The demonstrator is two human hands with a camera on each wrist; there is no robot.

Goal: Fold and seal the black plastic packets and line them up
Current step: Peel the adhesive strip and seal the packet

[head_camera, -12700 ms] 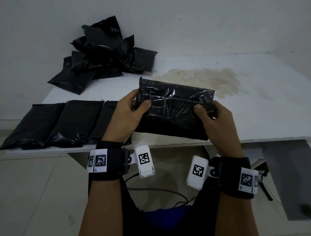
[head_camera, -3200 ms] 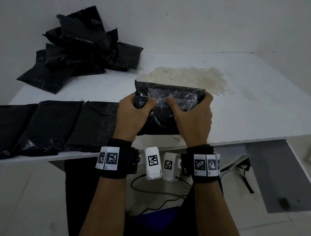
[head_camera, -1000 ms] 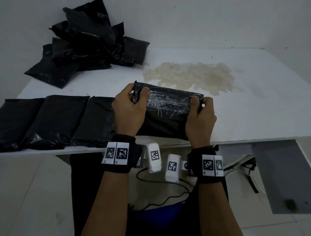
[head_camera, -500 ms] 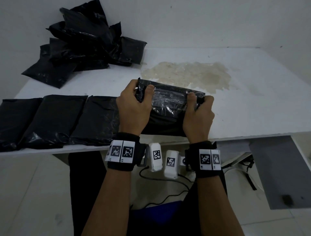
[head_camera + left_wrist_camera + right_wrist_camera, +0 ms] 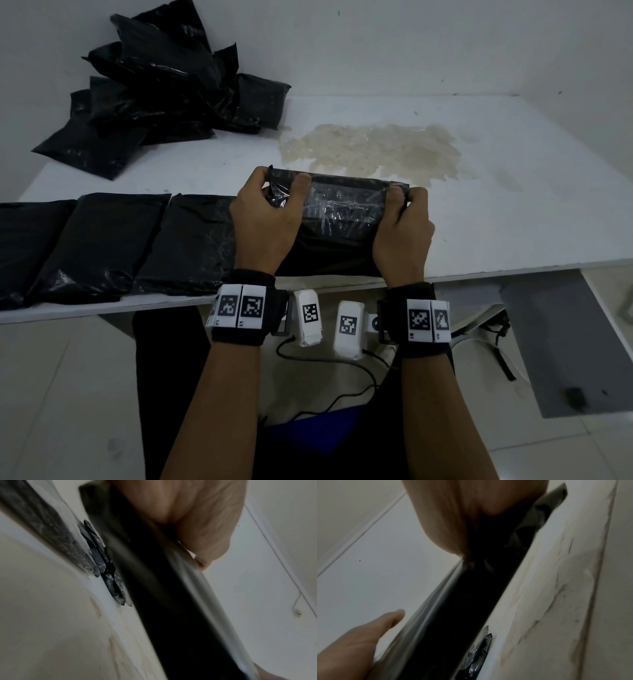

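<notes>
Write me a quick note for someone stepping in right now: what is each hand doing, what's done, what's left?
Left hand: grips the packet's left end.
Right hand: grips its right end.
The packet lies at the table's near edge, top folded over under shiny clear film.
Done: three flat packets lined up on the left.
Left: finish this one, add it to the row, then do the pile at the back left.

Glossy, crinkled black plastic packet (image 5: pixel 342 219); matt white table (image 5: pixel 513 212), possibly laminate.

Left wrist view | fingers (image 5: pixel 197 513) gripping black packet (image 5: pixel 171 601) from above | crumpled packet corners (image 5: pixel 109 574) left of fingers, on desk (image 5: pixel 111 615) edge
</notes>
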